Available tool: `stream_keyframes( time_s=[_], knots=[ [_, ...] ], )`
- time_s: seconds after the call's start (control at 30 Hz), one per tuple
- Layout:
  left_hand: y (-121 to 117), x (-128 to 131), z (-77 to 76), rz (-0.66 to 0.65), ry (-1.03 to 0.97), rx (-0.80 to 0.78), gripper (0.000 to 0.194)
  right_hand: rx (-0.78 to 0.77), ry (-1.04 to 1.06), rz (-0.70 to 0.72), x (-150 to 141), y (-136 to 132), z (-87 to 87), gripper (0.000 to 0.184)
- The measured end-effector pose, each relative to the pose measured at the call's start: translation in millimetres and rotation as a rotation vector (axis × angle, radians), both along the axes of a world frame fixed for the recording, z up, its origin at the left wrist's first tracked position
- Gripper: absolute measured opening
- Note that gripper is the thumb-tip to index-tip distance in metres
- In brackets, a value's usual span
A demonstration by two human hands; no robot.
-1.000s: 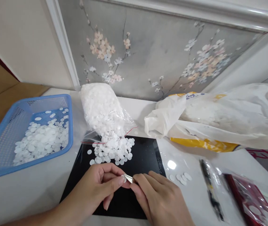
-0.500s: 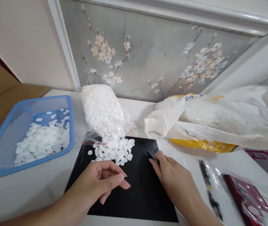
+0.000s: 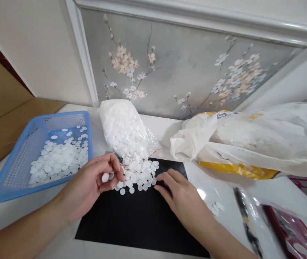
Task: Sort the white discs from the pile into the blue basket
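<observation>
My left hand (image 3: 95, 181) is closed, with a couple of small white plastic discs (image 3: 105, 177) showing between its fingers. It hovers at the left side of a loose pile of the same discs (image 3: 136, 172) on a black mat (image 3: 132, 219). The pile spills from the mouth of a clear zip bag (image 3: 123, 122) packed with discs. My right hand (image 3: 183, 199) is curled over the mat, its thumb and forefinger tips at the pile's right edge. A dark patch shows under its fingers, and I cannot make out what it grips.
A blue plastic basket (image 3: 15, 162) holding many discs stands at the left. A large white and yellow plastic bag (image 3: 239, 140) lies back right. Several discs (image 3: 216, 208) in clear film, a wrapped pen-like item (image 3: 243, 212) and a dark red packet (image 3: 288, 233) lie at the right.
My left hand has moved left and up to the pile's edge, and discs now show in it. My right hand has moved left to the pile; the slim dark tool in it is no longer clearly visible.
</observation>
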State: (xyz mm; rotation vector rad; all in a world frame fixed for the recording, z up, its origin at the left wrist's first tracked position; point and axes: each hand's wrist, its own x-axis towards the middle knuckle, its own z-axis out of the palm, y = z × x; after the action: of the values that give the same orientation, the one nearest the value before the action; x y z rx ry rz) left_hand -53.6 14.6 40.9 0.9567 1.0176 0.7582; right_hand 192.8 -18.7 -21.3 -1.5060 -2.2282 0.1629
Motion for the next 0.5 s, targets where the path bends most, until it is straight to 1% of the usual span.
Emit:
stream_keyframes(
  time_s=[0.07,0.1,0.13,0.17,0.23,0.27,0.3,0.37,0.43,0.5],
  knots=[
    [2.1,2.3,-7.6,-0.054,0.103,0.03,0.012,-0.061,0.01,-0.012,-12.7,3.3,-5.5,0.013],
    [2.5,4.0,-12.3,-0.079,0.195,0.073,0.014,-0.087,0.023,-0.017,-17.5,4.0,-7.8,0.013],
    [2.5,6.0,-17.3,-0.106,0.326,0.151,0.016,-0.108,0.035,-0.016,-21.2,3.8,-9.6,0.012],
    [2.1,8.0,-22.8,-0.139,0.483,0.27,0.017,-0.124,0.046,-0.005,-24.0,2.8,-10.8,0.011],
    [0.8,11.9,-33.9,-0.218,0.779,0.571,0.02,-0.149,0.078,0.025,-26.7,-1.4,-11.2,0.014],
    [0.2,13.4,-39.3,-0.264,0.888,0.743,0.021,-0.172,0.102,0.036,-26.6,-4.0,-10.5,0.016],
    [-0.4,14.7,-44.2,-0.304,0.969,0.879,0.021,-0.207,0.132,0.038,-25.5,-6.5,-9.4,0.017],
    [-1.3,16.1,-52.0,-0.364,1.071,0.99,0.018,-0.284,0.189,0.006,-20.6,-10.2,-6.9,0.017],
    [-2.7,16.8,-56.5,-0.387,1.091,1.001,0.013,-0.322,0.209,-0.047,-13.4,-11.4,-5.2,0.015],
    [-5.4,17.8,-58.4,-0.402,1.038,0.994,0.008,-0.302,0.204,-0.085,-6.8,-11.0,-5.4,0.012]
  ],
)
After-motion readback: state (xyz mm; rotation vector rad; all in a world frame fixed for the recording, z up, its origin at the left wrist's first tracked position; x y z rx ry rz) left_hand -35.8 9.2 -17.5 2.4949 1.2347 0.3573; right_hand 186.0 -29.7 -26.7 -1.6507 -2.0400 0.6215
